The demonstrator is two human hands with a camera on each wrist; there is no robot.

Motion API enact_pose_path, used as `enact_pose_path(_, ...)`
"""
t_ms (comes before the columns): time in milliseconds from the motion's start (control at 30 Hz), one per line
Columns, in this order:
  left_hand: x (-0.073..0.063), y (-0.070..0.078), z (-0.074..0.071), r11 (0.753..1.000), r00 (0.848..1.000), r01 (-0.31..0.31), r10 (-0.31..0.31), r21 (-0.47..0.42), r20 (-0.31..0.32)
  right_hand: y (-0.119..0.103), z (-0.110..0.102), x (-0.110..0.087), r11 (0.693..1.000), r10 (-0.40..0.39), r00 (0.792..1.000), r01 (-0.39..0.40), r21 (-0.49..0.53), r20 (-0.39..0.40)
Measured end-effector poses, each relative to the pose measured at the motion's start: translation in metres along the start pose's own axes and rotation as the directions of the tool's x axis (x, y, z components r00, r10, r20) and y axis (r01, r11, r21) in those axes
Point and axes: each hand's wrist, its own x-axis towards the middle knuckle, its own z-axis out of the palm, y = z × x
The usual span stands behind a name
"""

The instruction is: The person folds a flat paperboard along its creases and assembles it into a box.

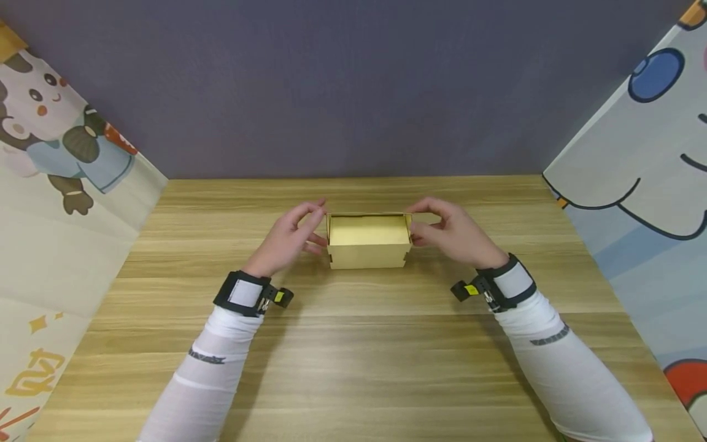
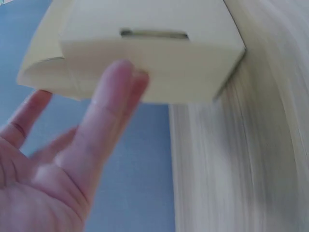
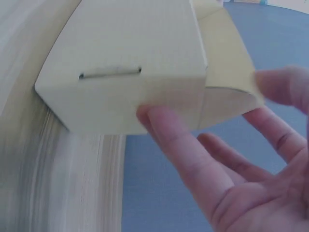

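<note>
A small pale-yellow cardboard box (image 1: 367, 256) stands on the table with its top uncovered and its inside showing. A flap with a rounded side tab (image 3: 231, 99) projects from one edge. At the box's left end is my left hand (image 1: 293, 234), its fingers extended; one fingertip meets the tab (image 2: 46, 77), while others lie over the slotted end wall. My right hand (image 1: 450, 230) is at the opposite end, with spread fingers against the end wall and around the tab's corner. Contact at each fingertip is hard to judge because of blur.
The wood-grain table (image 1: 375, 362) extends around the box. A dark blue-grey surface (image 1: 353, 92) lies beyond its far edge. Cartoon-printed sheets (image 1: 61, 245) flank the table on both sides. Each wrist wears a black strap with a small camera.
</note>
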Motion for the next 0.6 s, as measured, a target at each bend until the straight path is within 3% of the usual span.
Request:
enact_pose_path(267, 0.002, 0.007, 0.006, 0.995, 0.993, 0.104, -0.104, -0.008, -0.057, -0.008, 0.004, -0.001, 0.988, 0.132, 0.990, -0.128, 0.092, -0.046)
enact_pose_path(600, 0.011, -0.019, 0.003, 0.994, 0.993, 0.101, -0.103, -0.031, -0.053, -0.012, 0.006, -0.003, 0.984, 0.155, 0.986, -0.148, 0.104, -0.061)
